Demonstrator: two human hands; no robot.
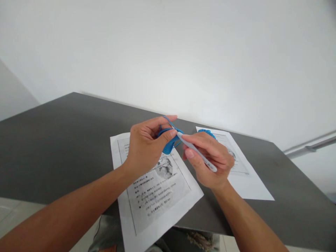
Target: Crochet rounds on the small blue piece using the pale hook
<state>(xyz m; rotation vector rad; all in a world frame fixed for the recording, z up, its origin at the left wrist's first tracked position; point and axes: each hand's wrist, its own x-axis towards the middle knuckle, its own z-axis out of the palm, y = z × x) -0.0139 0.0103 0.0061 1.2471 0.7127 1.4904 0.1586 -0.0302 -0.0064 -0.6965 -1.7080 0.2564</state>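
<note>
My left hand (148, 141) pinches a small blue crocheted piece (168, 147) between thumb and fingers, and a strand of blue yarn (169, 121) runs over its raised index finger. In my right hand (210, 155) is a crochet hook (198, 153) with a pale grey handle, gripped like a pen. The hook's tip end meets the blue piece by my left thumb; the exact stitch is too small to make out. Behind my right hand lies a bundle of blue yarn (208, 132), partly hidden by that hand.
Under my hands a printed sheet (168, 206) with text and a picture overhangs the front edge of the dark grey table (65, 147). A second printed sheet (253, 185) lies to the right, beneath the yarn bundle. A white wall (168, 63) stands behind the table.
</note>
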